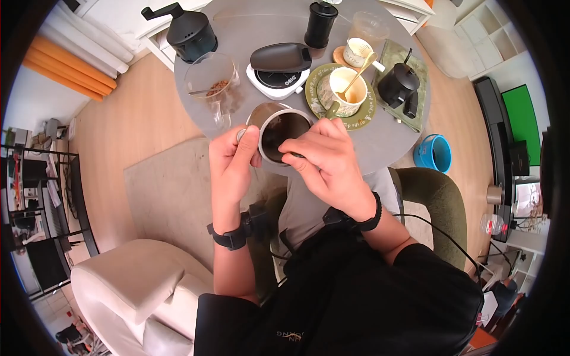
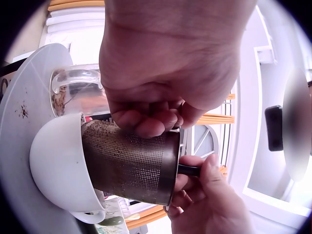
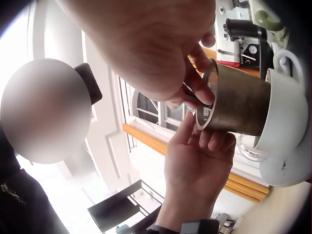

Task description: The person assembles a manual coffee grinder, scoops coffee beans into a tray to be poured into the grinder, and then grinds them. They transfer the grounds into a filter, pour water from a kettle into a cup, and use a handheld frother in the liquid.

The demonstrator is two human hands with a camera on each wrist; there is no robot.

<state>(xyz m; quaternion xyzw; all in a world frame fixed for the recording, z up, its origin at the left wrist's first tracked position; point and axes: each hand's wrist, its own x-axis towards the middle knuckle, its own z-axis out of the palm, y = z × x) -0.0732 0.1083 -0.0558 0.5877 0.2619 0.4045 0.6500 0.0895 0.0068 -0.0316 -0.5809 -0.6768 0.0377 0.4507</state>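
My left hand [image 1: 233, 157] holds a metal mesh strainer [image 1: 286, 133] near its rim, its dark mouth facing up toward me. In the left wrist view, brown grains cling to the strainer's perforated side, and its lower end overlaps the mouth of a white cup [image 2: 58, 161]. My right hand [image 1: 329, 163] curls over the near rim. Its thumb and fingers pinch a slim black handle [image 2: 188, 169] at the strainer's mouth. I cannot tell whether that handle is part of the strainer or of something inside it.
On the round grey table stand a glass jug [image 1: 217, 83] with brown bits, a black crank grinder [image 1: 191, 35] and a white scale [image 1: 279, 83]. A patterned cup [image 1: 341, 89] with a gold spoon sits on a green plate [image 1: 359, 120]. A black kettle [image 1: 398, 83] stands at the right.
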